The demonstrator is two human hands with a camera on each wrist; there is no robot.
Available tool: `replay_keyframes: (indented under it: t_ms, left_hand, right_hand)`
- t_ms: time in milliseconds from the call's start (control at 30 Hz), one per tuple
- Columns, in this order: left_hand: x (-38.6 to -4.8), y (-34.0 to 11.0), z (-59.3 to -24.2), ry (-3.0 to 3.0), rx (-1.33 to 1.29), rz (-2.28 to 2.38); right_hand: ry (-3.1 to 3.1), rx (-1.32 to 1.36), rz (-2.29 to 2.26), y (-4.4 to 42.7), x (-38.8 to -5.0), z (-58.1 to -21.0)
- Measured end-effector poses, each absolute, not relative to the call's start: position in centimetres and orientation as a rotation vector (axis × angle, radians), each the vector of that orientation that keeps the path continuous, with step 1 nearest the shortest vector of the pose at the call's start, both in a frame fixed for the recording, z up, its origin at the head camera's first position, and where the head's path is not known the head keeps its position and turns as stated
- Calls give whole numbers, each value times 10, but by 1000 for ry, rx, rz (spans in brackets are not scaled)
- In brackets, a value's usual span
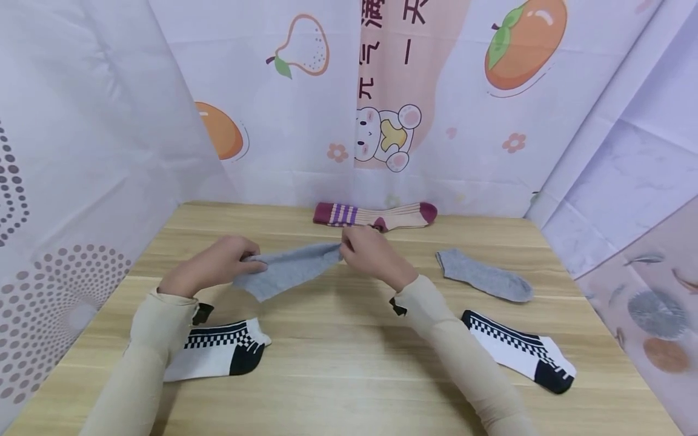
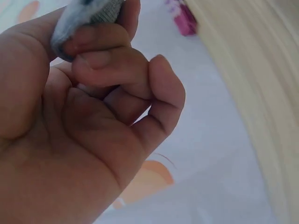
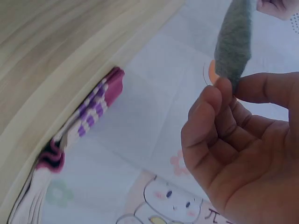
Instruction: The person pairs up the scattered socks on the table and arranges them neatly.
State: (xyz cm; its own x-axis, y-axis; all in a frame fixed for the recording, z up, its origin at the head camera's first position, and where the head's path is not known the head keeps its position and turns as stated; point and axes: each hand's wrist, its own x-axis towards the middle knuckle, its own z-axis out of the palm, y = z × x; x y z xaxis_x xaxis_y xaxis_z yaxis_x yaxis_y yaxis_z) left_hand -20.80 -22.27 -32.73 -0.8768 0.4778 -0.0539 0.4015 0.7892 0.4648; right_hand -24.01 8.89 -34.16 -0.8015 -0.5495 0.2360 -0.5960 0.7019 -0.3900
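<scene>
A grey sock (image 1: 294, 269) is stretched between my two hands, held up over the table. My left hand (image 1: 220, 264) pinches one end between thumb and fingers; the left wrist view shows the ribbed edge of the sock (image 2: 88, 21) in its fingertips. At the other end my right hand (image 1: 373, 254) pinches the sock tip, seen in the right wrist view as fabric (image 3: 233, 42) between thumb and fingers. A second grey sock (image 1: 482, 275) lies flat to the right of my right hand. Below my left forearm lies a white sock with black checks (image 1: 218, 351), partly hidden by the sleeve.
Another white checked sock (image 1: 518, 351) lies right of my right sleeve. A striped maroon and cream sock (image 1: 376, 217) lies along the back of the wooden table (image 1: 338, 387). Printed curtains (image 1: 272, 133) hang behind the table and on both sides.
</scene>
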Motion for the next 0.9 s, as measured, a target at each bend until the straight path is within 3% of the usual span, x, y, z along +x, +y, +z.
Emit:
replay_keyframes:
  t_ms: [900]
  left_hand:
    - [-167,-148,-315,2687,1016,691]
  right_hand:
    - [-2804,894,628,187,-162,-341]
